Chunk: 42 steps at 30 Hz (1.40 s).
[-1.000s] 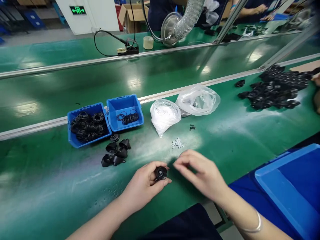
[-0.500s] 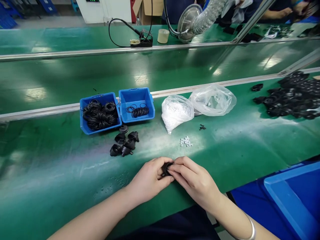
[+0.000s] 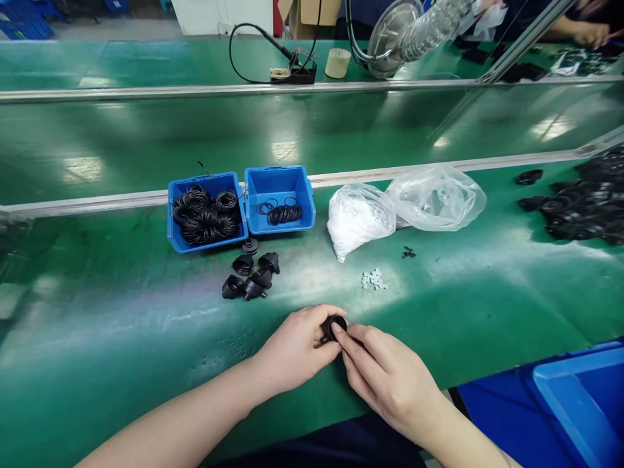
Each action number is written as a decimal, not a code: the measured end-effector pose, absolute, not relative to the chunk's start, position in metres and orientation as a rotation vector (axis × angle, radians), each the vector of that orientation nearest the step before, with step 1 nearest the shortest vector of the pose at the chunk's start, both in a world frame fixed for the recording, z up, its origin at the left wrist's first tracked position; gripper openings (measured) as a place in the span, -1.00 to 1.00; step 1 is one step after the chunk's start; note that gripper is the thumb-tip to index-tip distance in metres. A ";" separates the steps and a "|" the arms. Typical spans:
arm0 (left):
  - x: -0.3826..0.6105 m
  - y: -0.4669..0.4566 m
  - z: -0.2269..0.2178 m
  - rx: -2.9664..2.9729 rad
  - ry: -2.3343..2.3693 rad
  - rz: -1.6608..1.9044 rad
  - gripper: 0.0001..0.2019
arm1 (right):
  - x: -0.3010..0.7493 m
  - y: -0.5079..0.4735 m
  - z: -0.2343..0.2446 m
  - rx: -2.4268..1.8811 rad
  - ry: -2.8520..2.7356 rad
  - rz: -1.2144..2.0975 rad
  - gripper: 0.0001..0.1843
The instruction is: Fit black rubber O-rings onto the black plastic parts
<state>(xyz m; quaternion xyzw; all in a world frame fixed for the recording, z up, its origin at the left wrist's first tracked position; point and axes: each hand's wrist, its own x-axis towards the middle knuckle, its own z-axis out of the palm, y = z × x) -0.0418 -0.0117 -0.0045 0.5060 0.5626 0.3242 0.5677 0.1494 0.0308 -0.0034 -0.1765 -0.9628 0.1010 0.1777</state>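
Between the fingers and thumb of my left hand is a small round black plastic housing, its hollow opening turned up toward me. My right hand is closed against it, with the index fingertip at the inside of the rim; anything under that fingertip is hidden. Beyond my hands lie small white plastic pieces and some tiny black pieces. Similar black housings sit in a group to the left, beside a stepped black rubber ring.
Two blue bins hold black rings: a fuller left bin and a right bin. A bag of white pieces leans by another clear plastic bag. Black parts are heaped at right. A blue crate stands below the table edge.
The view has shifted slightly, moving the table things rightward. The housing's opening now faces up more, and my right fingers have drawn back a little, leaving the index finger at the rim.
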 end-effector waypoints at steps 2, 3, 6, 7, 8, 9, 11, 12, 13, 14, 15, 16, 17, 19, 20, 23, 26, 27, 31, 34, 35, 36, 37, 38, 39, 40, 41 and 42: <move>-0.041 -0.012 -0.004 1.220 1.344 0.763 -0.65 | 0.149 0.031 -0.003 -0.488 -2.769 0.217 -0.52; -0.041 -0.012 -0.004 1.222 1.347 0.765 -0.65 | 0.150 0.030 -0.003 -0.484 -2.787 0.198 -0.52; -0.040 -0.013 -0.003 1.201 1.323 0.766 -0.64 | 0.154 0.027 -0.006 -0.494 -2.782 0.235 -0.47; -0.040 -0.014 -0.003 1.193 1.313 0.773 -0.63 | 0.156 0.026 -0.009 -0.507 -2.766 0.262 -0.44; -0.040 -0.014 -0.004 1.184 1.304 0.784 -0.63 | 0.156 0.025 -0.011 -0.522 -2.748 0.285 -0.40; -0.040 -0.014 -0.004 1.175 1.297 0.796 -0.62 | 0.157 0.024 -0.012 -0.538 -2.734 0.302 -0.37; -0.040 -0.014 -0.005 1.150 1.282 0.812 -0.63 | 0.157 0.024 -0.013 -0.568 -2.721 0.354 -0.34; -0.040 -0.014 -0.005 1.133 1.272 0.816 -0.63 | 0.157 0.025 -0.013 -0.583 -2.716 0.411 -0.35; -0.041 -0.014 -0.006 1.114 1.259 0.821 -0.65 | 0.157 0.026 -0.011 -0.597 -2.701 0.488 -0.36; -0.041 -0.014 -0.006 1.091 1.244 0.830 -0.66 | 0.157 0.027 -0.010 -0.610 -2.674 0.575 -0.38; -0.041 -0.014 -0.006 1.060 1.220 0.844 -0.66 | 0.157 0.029 -0.008 -0.629 -2.630 0.658 -0.40; -0.042 -0.014 -0.007 1.022 1.187 0.861 -0.66 | 0.158 0.030 -0.006 -0.652 -2.577 0.726 -0.41; -0.042 -0.014 -0.007 0.982 1.148 0.878 -0.65 | 0.158 0.032 -0.005 -0.676 -2.523 0.773 -0.42; -0.043 -0.014 -0.006 0.911 1.069 0.903 -0.64 | 0.159 0.033 -0.004 -0.729 -2.435 0.819 -0.45; -0.043 -0.014 -0.006 0.890 1.042 0.907 -0.64 | 0.159 0.033 -0.005 -0.749 -2.412 0.832 -0.46; -0.043 -0.013 -0.003 0.882 1.033 0.909 -0.66 | 0.158 0.032 -0.006 -0.759 -2.396 0.844 -0.46; -0.042 -0.013 0.000 0.894 1.032 0.923 -0.75 | 0.157 0.029 -0.005 -0.730 -2.404 0.836 -0.42; -0.042 -0.013 0.000 0.909 1.033 0.924 -0.77 | 0.157 0.029 -0.003 -0.718 -2.414 0.833 -0.41; -0.042 -0.014 0.000 0.984 1.078 0.917 -0.79 | 0.153 0.032 0.004 -0.658 -2.524 0.755 -0.40; -0.042 -0.015 -0.001 0.980 1.115 0.912 -0.80 | 0.148 0.037 0.006 -0.575 -2.625 0.549 -0.43; -0.041 -0.015 -0.001 0.999 1.134 0.904 -0.80 | 0.146 0.038 0.006 -0.544 -2.652 0.486 -0.46; -0.040 -0.016 0.000 1.040 1.160 0.888 -0.78 | 0.144 0.039 0.006 -0.517 -2.677 0.442 -0.49; -0.038 -0.018 0.000 1.103 1.191 0.863 -0.75 | 0.143 0.039 0.007 -0.498 -2.701 0.415 -0.53; -0.037 -0.019 0.001 1.178 1.223 0.829 -0.72 | 0.142 0.039 0.008 -0.481 -2.725 0.401 -0.57; -0.035 -0.020 0.001 1.253 1.253 0.791 -0.68 | 0.143 0.039 0.009 -0.466 -2.742 0.390 -0.61; -0.035 -0.021 0.001 1.325 1.288 0.754 -0.65 | 0.144 0.040 0.011 -0.455 -2.751 0.387 -0.65; -0.036 -0.022 0.001 1.397 1.331 0.722 -0.62 | 0.148 0.043 0.012 -0.462 -2.743 0.397 -0.67; -0.039 -0.021 0.001 1.478 1.387 0.704 -0.58 | 0.153 0.048 0.013 -0.511 -2.714 0.417 -0.68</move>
